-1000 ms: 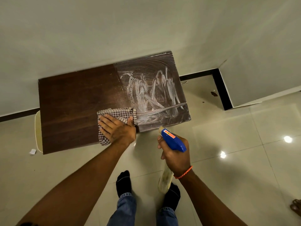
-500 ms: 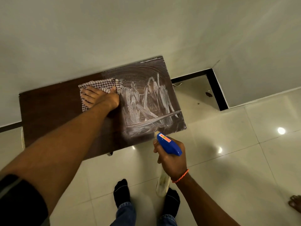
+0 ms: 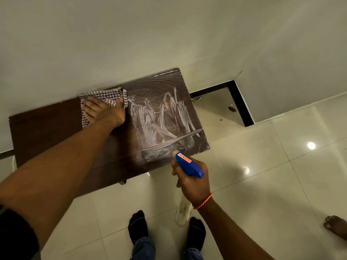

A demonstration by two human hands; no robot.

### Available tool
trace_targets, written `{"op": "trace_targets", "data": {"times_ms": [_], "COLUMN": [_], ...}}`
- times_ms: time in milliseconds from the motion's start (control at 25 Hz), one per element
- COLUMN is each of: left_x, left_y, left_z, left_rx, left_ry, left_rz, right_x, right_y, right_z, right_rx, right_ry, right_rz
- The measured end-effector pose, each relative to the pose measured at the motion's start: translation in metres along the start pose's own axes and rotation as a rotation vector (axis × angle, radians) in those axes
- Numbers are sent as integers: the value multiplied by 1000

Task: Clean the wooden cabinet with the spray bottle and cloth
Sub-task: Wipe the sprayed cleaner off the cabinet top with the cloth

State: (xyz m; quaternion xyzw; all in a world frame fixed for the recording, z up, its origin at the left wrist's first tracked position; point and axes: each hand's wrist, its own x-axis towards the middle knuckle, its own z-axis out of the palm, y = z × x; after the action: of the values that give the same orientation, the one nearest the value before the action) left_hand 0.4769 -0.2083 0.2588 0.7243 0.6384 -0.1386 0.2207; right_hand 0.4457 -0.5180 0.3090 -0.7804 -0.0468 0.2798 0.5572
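Note:
The dark wooden cabinet top (image 3: 47,132) stands against the wall; its right half carries white smeared streaks (image 3: 165,119). My left hand (image 3: 104,111) presses flat with straight fingers on a brown-and-white checked cloth (image 3: 105,95) at the cabinet's back edge, just left of the streaks. My right hand (image 3: 193,182) grips a spray bottle with a blue trigger head (image 3: 188,165). Its nozzle sits at the cabinet's front right edge and its pale body (image 3: 183,211) hangs below my wrist.
Pale glossy floor tiles (image 3: 262,175) spread in front and to the right. A black skirting strip (image 3: 240,104) frames a wall recess at the right. My feet in black socks (image 3: 138,226) stand near the cabinet. Another person's bare foot (image 3: 336,228) shows at the right edge.
My left hand slid the cloth from the cabinet's front edge to its back edge by the wall. The right hand with the bottle stayed near the front right corner.

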Motion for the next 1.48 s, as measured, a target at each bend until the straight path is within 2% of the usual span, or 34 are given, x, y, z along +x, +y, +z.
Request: {"op": "trace_targets", "data": {"times_ms": [120, 400, 560, 640, 760, 840, 920, 1000, 1080, 1160, 1240, 1320, 1480], "left_x": [-26, -137, -161, -159, -146, -142, -147, -160, -174, -186, -195, -202, -207], "left_y": [-36, -105, -125, -137, -162, -172, -171, -163, -154, -151, -158, -164, -169], "left_z": [18, 72, 84, 83, 74, 65, 59, 46, 25, -1, -18, -28, -37], "left_rx": [60, 59, 82, 160, 458, 489, 338, -10, -660, -1289, -1684, -1857, -1858], "left_ry": [-11, 84, 66, 48, 9, -8, -16, -73, -237, -489, -595, -563, -408], "left_rz": [34, 228, 314, 388, 602, 645, 664, 612, 324, 31, -99, -109, -149], "right_x": [-11, -33, -43, -44, -41, -39, -38, -35, -32, -32, -34, -39, -50], "right_y": [-1, -3, -2, 0, 4, 6, 7, 8, 8, 10, 14, 20, 27], "right_z": [0, -12, -23, -29, -37, -39, -40, -43, -46, -49, -49, -47, -45], "right_rx": [16, 39, 25, 0, -21, -35, -47, -55, -66, -89, -112, -131, -124], "right_ry": [-16, -10, -1, 20, 53, 65, 71, 81, 85, 85, 96, 107, 142], "right_rz": [-12, -34, -46, -59, -33, -15, -2, 11, 16, 14, 18, 20, 29]}}
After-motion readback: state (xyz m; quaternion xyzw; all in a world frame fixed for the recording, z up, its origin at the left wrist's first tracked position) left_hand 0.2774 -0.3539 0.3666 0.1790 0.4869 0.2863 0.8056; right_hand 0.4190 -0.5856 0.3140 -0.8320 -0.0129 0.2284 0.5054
